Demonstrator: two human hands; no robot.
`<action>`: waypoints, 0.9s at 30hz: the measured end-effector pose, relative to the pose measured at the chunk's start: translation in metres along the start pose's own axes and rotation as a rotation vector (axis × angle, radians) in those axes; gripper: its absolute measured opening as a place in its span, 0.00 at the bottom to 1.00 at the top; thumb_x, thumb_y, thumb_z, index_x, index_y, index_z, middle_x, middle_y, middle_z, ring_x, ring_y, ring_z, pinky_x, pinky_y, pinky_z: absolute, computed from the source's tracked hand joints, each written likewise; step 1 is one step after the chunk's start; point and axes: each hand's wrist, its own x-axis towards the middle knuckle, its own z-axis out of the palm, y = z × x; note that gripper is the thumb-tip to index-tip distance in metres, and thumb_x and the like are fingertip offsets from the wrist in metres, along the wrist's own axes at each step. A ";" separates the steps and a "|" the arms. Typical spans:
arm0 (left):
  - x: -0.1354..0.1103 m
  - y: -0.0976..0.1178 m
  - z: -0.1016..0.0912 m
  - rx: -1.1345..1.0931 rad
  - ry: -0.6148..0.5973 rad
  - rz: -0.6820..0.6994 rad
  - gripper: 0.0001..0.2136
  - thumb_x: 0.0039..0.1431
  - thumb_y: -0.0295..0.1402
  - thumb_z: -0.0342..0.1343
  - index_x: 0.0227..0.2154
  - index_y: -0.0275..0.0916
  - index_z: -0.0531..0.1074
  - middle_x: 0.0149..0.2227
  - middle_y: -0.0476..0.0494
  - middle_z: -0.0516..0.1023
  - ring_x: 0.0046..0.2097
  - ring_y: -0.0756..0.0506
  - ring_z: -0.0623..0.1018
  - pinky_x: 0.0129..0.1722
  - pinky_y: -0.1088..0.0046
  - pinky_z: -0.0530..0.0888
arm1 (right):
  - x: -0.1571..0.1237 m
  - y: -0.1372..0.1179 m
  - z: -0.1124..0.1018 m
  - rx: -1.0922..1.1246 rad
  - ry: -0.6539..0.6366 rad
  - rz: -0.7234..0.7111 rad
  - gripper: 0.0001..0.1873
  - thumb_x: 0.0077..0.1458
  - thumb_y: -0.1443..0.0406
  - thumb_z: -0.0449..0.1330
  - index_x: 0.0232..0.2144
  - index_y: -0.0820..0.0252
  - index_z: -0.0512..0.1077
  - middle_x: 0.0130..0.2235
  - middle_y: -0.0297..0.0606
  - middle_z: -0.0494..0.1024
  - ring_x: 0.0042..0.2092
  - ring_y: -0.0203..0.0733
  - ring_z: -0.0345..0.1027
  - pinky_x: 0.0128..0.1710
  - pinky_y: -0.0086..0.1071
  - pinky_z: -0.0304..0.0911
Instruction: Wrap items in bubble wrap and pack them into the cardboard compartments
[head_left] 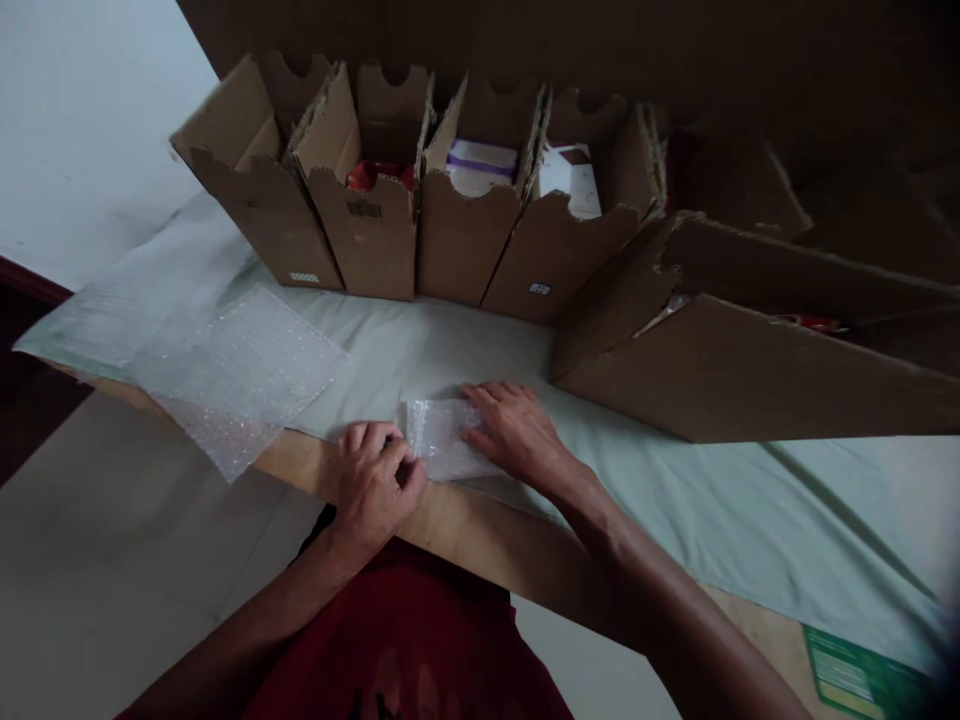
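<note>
A small packet wrapped in bubble wrap [441, 440] lies near the table's front edge on a pale cloth [675, 500]. My left hand [373, 482] is curled, with its fingers pinching the packet's left end. My right hand [514, 430] lies flat on the packet's right side, fingers stretched out and pressing it down. What is inside the wrap is hidden.
A loose sheet of bubble wrap [240, 370] hangs over the front edge at left. A row of open cardboard bins [375, 230] with boxed goods stands at the back. A larger cardboard box [750, 370] lies at right. A green card [855, 680] sits at bottom right.
</note>
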 end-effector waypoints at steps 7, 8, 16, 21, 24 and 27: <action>-0.004 -0.008 -0.002 -0.275 0.088 -0.114 0.26 0.56 0.32 0.63 0.57 0.34 0.67 0.52 0.31 0.77 0.54 0.33 0.75 0.56 0.49 0.72 | -0.008 -0.002 -0.020 0.374 -0.038 0.018 0.05 0.53 0.68 0.66 0.34 0.58 0.75 0.34 0.37 0.79 0.38 0.43 0.70 0.38 0.34 0.60; -0.002 -0.009 -0.004 -0.370 0.076 -0.158 0.31 0.55 0.35 0.64 0.61 0.34 0.64 0.55 0.30 0.76 0.56 0.33 0.75 0.57 0.49 0.72 | -0.017 -0.002 -0.022 0.461 0.002 0.012 0.04 0.54 0.66 0.66 0.33 0.57 0.75 0.34 0.35 0.78 0.36 0.41 0.69 0.37 0.33 0.60; 0.021 0.019 -0.013 -1.170 -0.492 -0.483 0.22 0.54 0.47 0.65 0.45 0.35 0.78 0.40 0.41 0.83 0.40 0.42 0.81 0.41 0.67 0.78 | -0.063 -0.002 -0.031 0.806 0.180 0.128 0.16 0.57 0.51 0.64 0.30 0.56 0.70 0.26 0.30 0.68 0.29 0.36 0.60 0.29 0.30 0.54; 0.027 0.034 -0.013 -1.178 -0.459 -0.560 0.19 0.50 0.46 0.68 0.37 0.35 0.81 0.32 0.46 0.81 0.33 0.47 0.78 0.36 0.72 0.75 | -0.074 0.000 -0.022 1.170 0.131 0.204 0.27 0.48 0.42 0.69 0.35 0.56 0.69 0.31 0.32 0.69 0.32 0.38 0.62 0.31 0.30 0.59; 0.030 0.038 -0.014 -1.236 -0.522 -0.552 0.21 0.48 0.48 0.69 0.37 0.34 0.81 0.32 0.45 0.81 0.33 0.47 0.77 0.36 0.71 0.75 | -0.081 0.002 -0.016 1.272 0.079 0.248 0.29 0.46 0.40 0.70 0.32 0.56 0.67 0.29 0.31 0.66 0.30 0.36 0.59 0.28 0.29 0.57; 0.033 0.041 -0.015 -1.324 -0.596 -0.507 0.25 0.49 0.51 0.69 0.39 0.33 0.81 0.31 0.45 0.80 0.32 0.48 0.76 0.34 0.73 0.74 | -0.086 0.004 -0.013 1.318 0.072 0.233 0.29 0.48 0.41 0.70 0.29 0.57 0.65 0.27 0.29 0.63 0.28 0.33 0.55 0.25 0.28 0.52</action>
